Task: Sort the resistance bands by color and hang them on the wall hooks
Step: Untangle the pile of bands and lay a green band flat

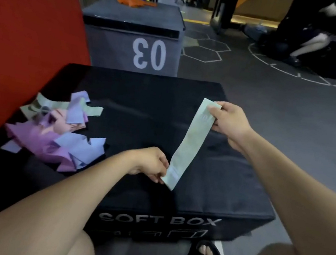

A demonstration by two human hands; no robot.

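Hands point(151, 163) point(229, 122) stretching green band point(190, 145), box edge

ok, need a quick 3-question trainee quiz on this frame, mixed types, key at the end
1. True or false: the pale green band is held by both the left hand and the right hand.
2. Where do the orange bands lie? A) on the grey box marked 03 B) on the black soft box C) on the floor
3. Fill in: the unsorted pile sits on the black soft box beside the ___ hand.

Key: 1 true; 2 A; 3 left
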